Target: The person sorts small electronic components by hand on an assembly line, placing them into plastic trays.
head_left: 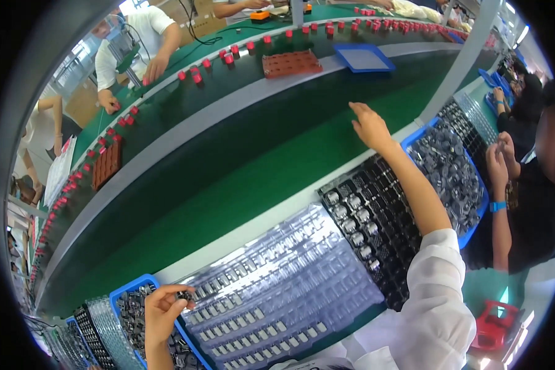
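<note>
My left hand (160, 311) is closed in a pinch on a small dark part (184, 296), over the upper left corner of a clear plastic tray (333, 271). Rows of small silver-and-white parts (235, 324) fill some of that tray's pockets. My right hand (371, 126) is stretched out over the green conveyor belt (271, 166), fingers extended and nothing seen in them. Below my right forearm lies a black tray (382, 185) with round silver metal parts (353, 202) in its left columns.
Blue bins of dark grey pieces stand at the right (485, 206) and left (129, 286). Beyond the belt are a blue tray (379, 66), a reddish-brown tray (291, 64) and many red blocks (228, 58). A metal post (459, 68) rises at the right. Co-workers sit across and alongside.
</note>
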`<action>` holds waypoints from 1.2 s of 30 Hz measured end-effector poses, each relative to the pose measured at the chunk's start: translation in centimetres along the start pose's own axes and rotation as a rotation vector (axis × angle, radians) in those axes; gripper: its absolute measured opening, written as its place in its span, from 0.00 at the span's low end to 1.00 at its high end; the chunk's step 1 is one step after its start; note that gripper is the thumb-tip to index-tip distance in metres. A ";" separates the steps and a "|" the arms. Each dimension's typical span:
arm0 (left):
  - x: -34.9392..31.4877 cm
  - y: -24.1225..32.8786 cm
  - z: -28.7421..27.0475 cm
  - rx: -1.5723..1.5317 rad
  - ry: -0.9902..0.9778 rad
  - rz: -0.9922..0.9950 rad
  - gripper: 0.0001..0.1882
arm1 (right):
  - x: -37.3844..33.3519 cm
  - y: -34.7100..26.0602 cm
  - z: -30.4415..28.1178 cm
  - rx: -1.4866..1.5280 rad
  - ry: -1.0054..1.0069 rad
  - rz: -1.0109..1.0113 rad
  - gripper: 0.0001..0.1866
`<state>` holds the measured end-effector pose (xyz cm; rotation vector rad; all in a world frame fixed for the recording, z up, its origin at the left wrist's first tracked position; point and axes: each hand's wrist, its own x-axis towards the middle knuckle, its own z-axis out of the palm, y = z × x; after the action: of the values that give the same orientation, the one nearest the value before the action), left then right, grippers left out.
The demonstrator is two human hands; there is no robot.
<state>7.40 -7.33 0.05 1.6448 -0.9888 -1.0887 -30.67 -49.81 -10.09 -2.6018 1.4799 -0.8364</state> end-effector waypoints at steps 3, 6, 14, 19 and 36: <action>1.1 0.3 0.5 0.022 0.031 0.021 0.11 | 1.8 5.3 2.0 0.136 0.031 0.058 0.28; 3.2 0.4 -0.4 0.107 0.132 0.069 0.11 | 6.2 11.0 5.3 0.319 0.118 0.460 0.32; 7.7 -0.9 -11.9 0.417 0.492 0.006 0.13 | 13.6 19.9 13.0 -0.044 0.570 0.378 0.38; 3.8 -2.4 -14.1 0.414 0.609 -0.115 0.14 | 17.4 19.3 11.2 -0.010 0.201 0.346 0.15; 2.3 0.9 -2.2 0.197 0.270 -0.027 0.15 | 7.7 0.6 -5.8 0.500 -0.326 -0.238 0.14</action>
<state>10.03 -9.20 0.85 1.9111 -0.9191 -0.7791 -30.71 -54.99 -1.97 -2.3995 0.7691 -0.6489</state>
